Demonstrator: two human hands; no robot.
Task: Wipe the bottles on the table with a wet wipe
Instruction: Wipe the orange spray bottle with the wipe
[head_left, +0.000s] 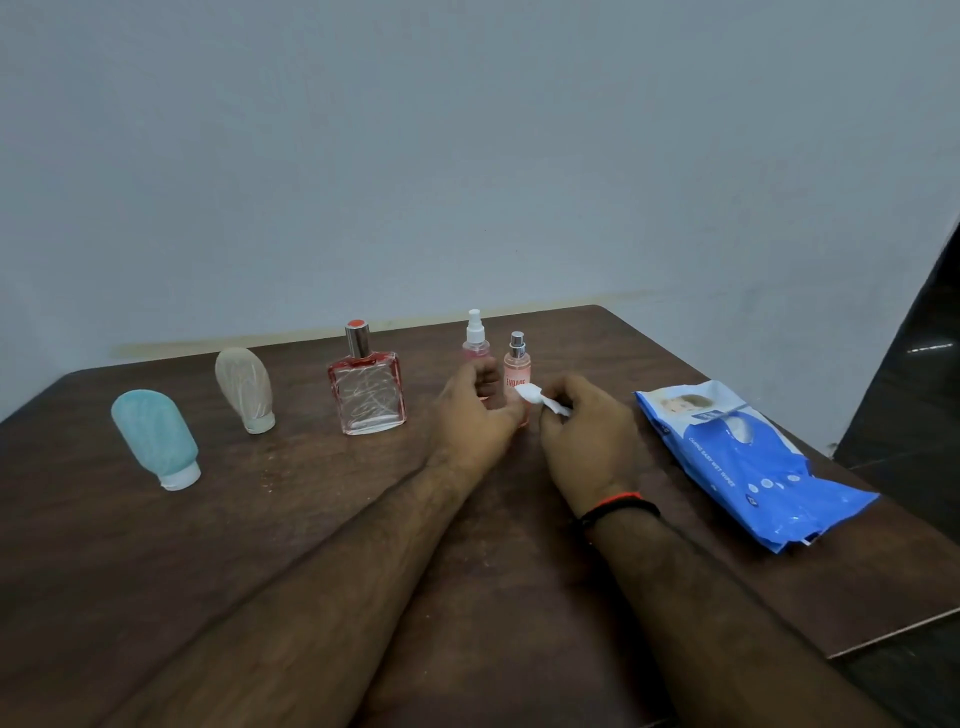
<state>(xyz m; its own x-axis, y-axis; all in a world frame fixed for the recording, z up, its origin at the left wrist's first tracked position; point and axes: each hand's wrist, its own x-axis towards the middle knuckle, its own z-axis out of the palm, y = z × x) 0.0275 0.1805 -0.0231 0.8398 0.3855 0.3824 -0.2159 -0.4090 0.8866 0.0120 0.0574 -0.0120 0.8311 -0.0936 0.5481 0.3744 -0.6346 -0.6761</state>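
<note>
Left hand (475, 415) grips the small pink spray bottle (516, 375), light and tippy; right hand (584, 434) pinches the soft wet wipe (540, 399).

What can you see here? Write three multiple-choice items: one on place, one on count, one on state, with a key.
1. The blue wipe packet lies where?
A. far left
B. far right
C. centre

2. How many bottles stand on the table?
A. three
B. five
C. seven

3. The right hand is
A. pinching the wet wipe
B. flat on the table
C. out of view

Key: B, the packet lies past the right hand; B, five bottles in a row; A, fingers curl round the wipe.
</note>
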